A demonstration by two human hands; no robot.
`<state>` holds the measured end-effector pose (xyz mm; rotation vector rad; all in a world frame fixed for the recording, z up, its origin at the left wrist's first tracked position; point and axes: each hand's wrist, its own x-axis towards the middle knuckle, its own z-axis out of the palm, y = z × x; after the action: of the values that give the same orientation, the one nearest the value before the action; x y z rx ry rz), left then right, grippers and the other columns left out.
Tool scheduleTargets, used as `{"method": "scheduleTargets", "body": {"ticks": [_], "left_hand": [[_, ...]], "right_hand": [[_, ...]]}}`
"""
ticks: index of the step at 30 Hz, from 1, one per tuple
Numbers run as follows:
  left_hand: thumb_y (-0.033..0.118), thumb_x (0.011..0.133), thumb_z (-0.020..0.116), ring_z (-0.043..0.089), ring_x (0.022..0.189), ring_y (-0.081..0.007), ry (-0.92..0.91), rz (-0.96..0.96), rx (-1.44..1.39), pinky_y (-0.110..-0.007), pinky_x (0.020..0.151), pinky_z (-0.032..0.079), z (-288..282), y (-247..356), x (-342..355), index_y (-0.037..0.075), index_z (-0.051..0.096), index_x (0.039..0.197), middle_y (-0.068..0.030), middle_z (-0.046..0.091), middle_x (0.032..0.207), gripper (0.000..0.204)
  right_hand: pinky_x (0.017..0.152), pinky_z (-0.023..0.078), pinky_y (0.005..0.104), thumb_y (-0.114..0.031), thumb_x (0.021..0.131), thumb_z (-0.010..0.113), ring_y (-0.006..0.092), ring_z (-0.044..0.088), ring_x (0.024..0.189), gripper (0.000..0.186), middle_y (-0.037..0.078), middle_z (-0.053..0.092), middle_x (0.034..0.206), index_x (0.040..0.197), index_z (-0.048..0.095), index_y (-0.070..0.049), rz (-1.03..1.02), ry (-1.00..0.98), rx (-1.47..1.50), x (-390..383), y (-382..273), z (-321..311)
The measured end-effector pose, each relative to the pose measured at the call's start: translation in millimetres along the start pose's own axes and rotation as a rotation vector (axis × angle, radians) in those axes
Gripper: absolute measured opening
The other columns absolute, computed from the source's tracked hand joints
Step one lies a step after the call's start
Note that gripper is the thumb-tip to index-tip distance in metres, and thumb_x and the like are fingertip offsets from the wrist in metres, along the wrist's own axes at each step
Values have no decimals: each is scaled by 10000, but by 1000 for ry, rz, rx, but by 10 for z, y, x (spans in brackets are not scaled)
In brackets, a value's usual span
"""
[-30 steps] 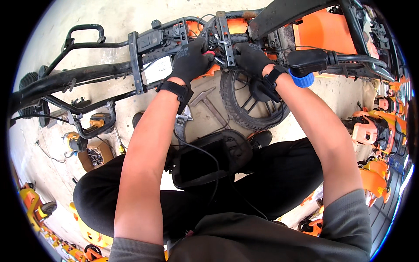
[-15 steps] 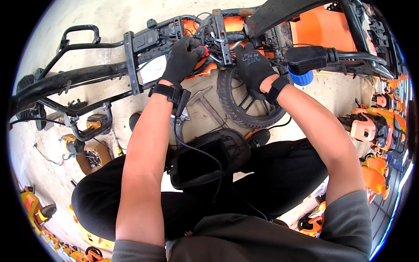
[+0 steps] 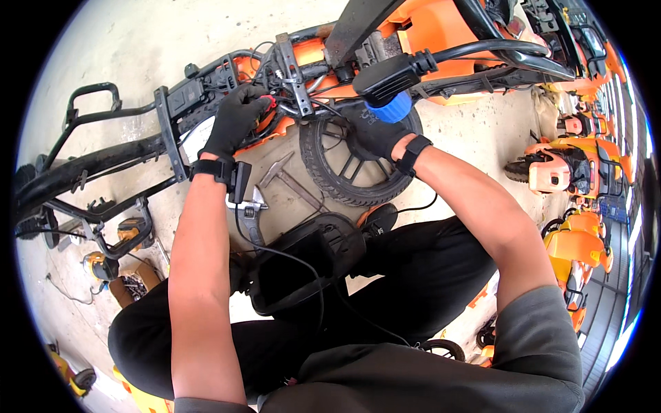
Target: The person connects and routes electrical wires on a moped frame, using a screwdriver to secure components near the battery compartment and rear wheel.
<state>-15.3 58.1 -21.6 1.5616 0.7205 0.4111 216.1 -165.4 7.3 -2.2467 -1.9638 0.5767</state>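
Observation:
My left hand [image 3: 237, 120], in a black glove, is closed around a small red item [image 3: 268, 103] beside the wiring; most of that item is hidden in the fingers. My right hand [image 3: 375, 131], also gloved, reaches in below a black boxy connector [image 3: 392, 76] with a ribbed blue collar [image 3: 390, 108]. Its fingers are largely hidden, so their grip does not show. Both hands are at the lower side of a black tubular vehicle frame [image 3: 103, 151]. An upright metal crossbar [image 3: 292, 76] stands between them, with cables around it.
Below the frame lie a spoked-rim wheel [image 3: 313, 168], a hammer [image 3: 296, 189] and an adjustable wrench [image 3: 251, 224]. A black bin-like case [image 3: 327, 241] sits between my legs. Power tools [image 3: 134, 234] and a cardboard box [image 3: 131, 286] are at left; orange vehicles [image 3: 578, 241] line the right.
The whole view has shifted, with the frame now farther left. My right hand has moved down from the frame's edge to beneath the blue collar, over the wheel. My left hand keeps the red item.

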Motion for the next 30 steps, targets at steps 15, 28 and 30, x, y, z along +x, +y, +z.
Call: {"method": "scheduleTargets", "body": {"ticks": [15,28,30], "left_hand": [[151,821,800,461,645,-119,-15,55,115,-316,601,416,17,72,-144,33,521,744,-14,537,694,313],[158,882,762,641,776,-107,127,30,-45,-270,710,528,-106,63,-218,-7,728,1071,-51,723,900,253],[173,876,770,635,738,-108,173,-131,-143,-278,688,528,-60,230,-272,-7,738,1027,-52,721,858,237]], "right_hand": [[665,471,388,-53,919,508,291,631,758,145,168,665,866,954,648,-63,-242,313,8,311,-387,-498],[715,536,402,-44,892,549,299,684,815,197,145,711,925,1009,707,-60,-186,232,-175,362,-528,-685],[718,534,404,-34,886,550,311,682,824,194,153,705,914,1001,705,-50,-55,105,-38,387,-614,-751]]}}
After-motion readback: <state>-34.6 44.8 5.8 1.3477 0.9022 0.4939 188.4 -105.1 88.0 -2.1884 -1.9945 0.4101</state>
